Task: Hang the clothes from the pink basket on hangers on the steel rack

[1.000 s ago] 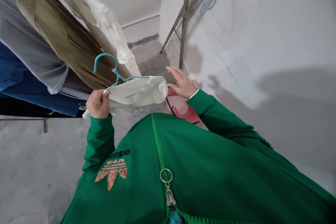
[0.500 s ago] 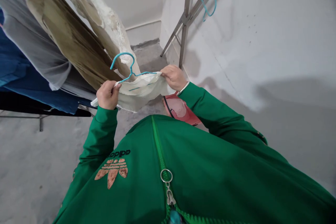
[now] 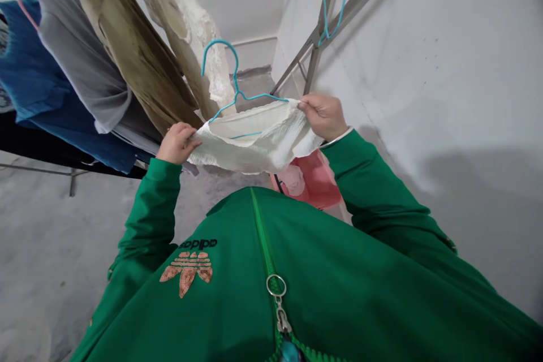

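Note:
Between my hands a white garment is stretched out on a blue wire hanger. The hanger's hook sticks up above the cloth, and its lower bar shows through the neckline. My left hand pinches the garment at its left shoulder. At the right shoulder, by the end of the hanger, my right hand grips the cloth between thumb and fingers. The lower part of the garment hangs in folds, so its full shape is hidden.
On the left hang a blue garment, a grey garment, olive-brown clothing and a white lace piece. A pink basin with pale cloth stands below. Another blue hanger hangs by a metal rack leg.
Both hands have spread apart, drawing the garment wider across the hanger. The hanger and my right hand have shifted right, and the hook now stands higher in view.

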The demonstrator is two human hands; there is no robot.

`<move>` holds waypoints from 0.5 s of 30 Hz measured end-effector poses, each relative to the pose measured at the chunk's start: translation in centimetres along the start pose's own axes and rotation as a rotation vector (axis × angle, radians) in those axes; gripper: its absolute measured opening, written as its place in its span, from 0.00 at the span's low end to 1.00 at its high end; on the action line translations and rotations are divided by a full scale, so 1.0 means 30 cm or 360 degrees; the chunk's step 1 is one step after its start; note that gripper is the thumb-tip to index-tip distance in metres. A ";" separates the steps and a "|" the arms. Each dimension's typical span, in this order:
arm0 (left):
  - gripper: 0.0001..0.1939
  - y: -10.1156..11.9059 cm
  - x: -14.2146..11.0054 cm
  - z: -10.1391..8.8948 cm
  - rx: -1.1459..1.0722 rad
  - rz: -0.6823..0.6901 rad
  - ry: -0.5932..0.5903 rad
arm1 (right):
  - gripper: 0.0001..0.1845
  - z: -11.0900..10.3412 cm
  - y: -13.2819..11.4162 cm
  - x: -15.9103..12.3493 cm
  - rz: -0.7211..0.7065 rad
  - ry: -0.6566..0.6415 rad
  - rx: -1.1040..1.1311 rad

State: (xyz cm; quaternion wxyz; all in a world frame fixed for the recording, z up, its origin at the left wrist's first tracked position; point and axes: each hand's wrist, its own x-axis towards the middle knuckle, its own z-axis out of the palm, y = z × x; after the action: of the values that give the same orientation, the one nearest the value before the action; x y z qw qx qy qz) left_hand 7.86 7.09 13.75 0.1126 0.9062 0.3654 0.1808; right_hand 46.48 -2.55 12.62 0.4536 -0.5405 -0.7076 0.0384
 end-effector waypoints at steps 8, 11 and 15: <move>0.17 0.142 0.070 0.055 -0.0295 -0.0269 0.0502 | 0.24 -0.038 0.051 0.036 0.0054 -0.0199 0.0071; 0.17 0.124 0.063 0.033 -0.0307 -0.0316 0.0619 | 0.33 -0.037 0.122 -0.007 0.0154 -0.0232 0.0079; 0.18 0.084 0.060 0.000 -0.0315 -0.0324 0.0660 | 0.28 0.002 0.186 -0.077 0.0366 -0.0285 0.0026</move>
State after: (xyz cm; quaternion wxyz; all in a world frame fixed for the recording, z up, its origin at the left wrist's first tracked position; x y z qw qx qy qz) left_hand 10.62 6.58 15.05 0.1410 0.7928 0.4505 0.3855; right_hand 50.53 -2.08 8.16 0.3857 -0.6087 -0.6782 0.1439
